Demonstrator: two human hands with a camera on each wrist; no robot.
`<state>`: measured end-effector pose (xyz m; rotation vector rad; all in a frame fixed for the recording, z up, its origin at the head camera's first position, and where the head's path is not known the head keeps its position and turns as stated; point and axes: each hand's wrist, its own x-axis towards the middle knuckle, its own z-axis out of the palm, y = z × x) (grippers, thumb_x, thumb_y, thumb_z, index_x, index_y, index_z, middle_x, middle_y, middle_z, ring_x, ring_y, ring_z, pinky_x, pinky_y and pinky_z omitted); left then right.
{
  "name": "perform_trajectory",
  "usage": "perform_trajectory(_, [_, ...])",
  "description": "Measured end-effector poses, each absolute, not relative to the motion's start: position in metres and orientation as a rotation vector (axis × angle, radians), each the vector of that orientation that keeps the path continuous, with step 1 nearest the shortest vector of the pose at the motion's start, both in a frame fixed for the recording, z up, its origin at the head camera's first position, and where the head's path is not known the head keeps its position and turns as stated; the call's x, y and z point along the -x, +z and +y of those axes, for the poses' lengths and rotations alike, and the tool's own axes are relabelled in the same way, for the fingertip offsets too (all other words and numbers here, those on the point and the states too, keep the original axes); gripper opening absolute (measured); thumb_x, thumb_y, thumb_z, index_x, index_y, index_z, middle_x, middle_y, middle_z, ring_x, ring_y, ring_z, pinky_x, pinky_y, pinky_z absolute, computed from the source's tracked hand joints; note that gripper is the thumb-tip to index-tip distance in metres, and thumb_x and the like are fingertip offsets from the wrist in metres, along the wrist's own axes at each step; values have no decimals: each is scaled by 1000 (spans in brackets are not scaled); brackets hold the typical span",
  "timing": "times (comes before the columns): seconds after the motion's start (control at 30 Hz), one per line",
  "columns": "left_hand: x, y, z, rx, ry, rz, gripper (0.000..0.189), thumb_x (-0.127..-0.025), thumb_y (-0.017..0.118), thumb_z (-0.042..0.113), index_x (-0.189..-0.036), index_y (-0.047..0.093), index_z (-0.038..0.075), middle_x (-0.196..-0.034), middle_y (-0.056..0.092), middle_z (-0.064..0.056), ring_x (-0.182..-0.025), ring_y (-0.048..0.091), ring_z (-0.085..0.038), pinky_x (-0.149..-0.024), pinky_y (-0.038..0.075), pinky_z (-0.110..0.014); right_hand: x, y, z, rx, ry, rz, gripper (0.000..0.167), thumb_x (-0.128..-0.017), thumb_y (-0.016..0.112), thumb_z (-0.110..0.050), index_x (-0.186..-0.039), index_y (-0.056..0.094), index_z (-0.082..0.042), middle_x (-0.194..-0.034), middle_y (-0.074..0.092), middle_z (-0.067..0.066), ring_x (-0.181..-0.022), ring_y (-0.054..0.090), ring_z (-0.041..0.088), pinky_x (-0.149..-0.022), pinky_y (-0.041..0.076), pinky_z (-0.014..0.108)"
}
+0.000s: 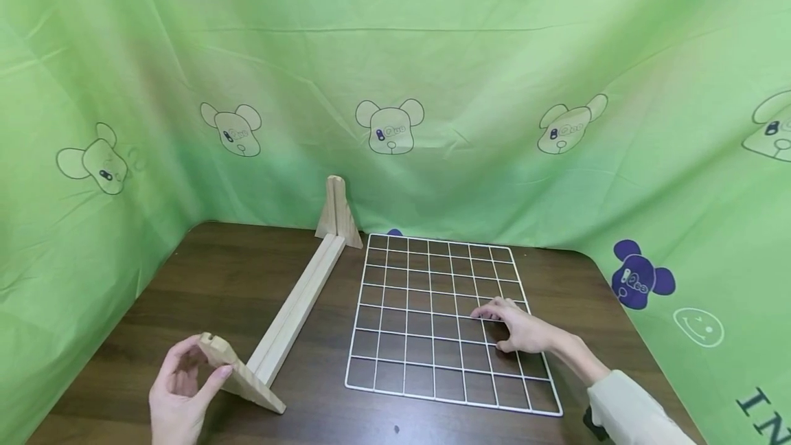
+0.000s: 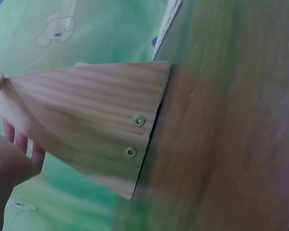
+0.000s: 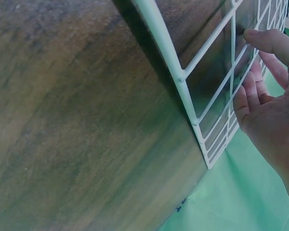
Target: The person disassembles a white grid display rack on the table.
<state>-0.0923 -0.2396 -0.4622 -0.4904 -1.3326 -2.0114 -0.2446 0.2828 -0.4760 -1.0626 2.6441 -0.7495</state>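
A wooden stand [image 1: 299, 304] has a long grooved bar joining two upright end pieces. My left hand [image 1: 179, 386] grips the top of its near end piece [image 1: 244, 380], thumb on one side and fingers on the other. Two round metal fasteners [image 2: 138, 121] show on that piece's outer face in the left wrist view. To the right lies a white wire grid panel [image 1: 432, 293] on the table. My right hand [image 1: 519, 327] holds the panel's wires near its right side, fingers bent and thumb apart; some fingertips are hidden behind wires in the right wrist view.
The stand's far end piece [image 1: 336, 215] stands upright near the back of the brown wooden table [image 1: 247, 266]. Green printed cloth [image 1: 457, 53] hangs behind and beside the table. A small dark mark [image 1: 397, 429] is on the tabletop in front of the panel.
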Motion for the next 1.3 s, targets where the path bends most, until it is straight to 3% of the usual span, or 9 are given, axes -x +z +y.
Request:
perform_trajectory(0.17, [96, -454, -254, 707, -2100, -1371, 61, -69, 44, -43, -127, 31, -29, -122, 55, -25, -114, 55, -27, -100, 44, -28, 247, -476, 283, 1067, -740, 2644, 62, -64, 74, 4, -122, 57, -7, -110, 50, 6, -103, 46, 26, -86, 46, 42])
perform_trajectory(0.3, [99, -447, -260, 790, -2118, -1445, 63, -71, 43, -43, -130, 29, -27, -124, 53, -27, -118, 52, -30, -105, 41, -29, 250, -477, 283, 1060, -743, 2632, 62, -64, 74, 4, -123, 57, -7, -111, 49, 5, -103, 47, 26, -87, 47, 41])
perform_trajectory(0.53, [98, -442, -261, 714, -2110, -1496, 55, -71, 45, -41, -124, 38, -27, -120, 57, -18, -108, 57, -21, -99, 45, -23, 254, -477, 282, 1055, -735, 2624, 63, -64, 74, 4, -123, 57, -8, -112, 49, 5, -104, 48, 26, -89, 47, 42])
perform_trajectory(1.3, [97, -442, -244, 730, -2028, -1464, 44, -71, 51, -39, -112, 46, -26, -118, 56, -18, -104, 56, -20, -93, 47, -22, 255, -475, 281, 1076, -691, 2634, 62, -63, 74, 3, -122, 58, -9, -111, 50, 5, -103, 48, 25, -88, 46, 42])
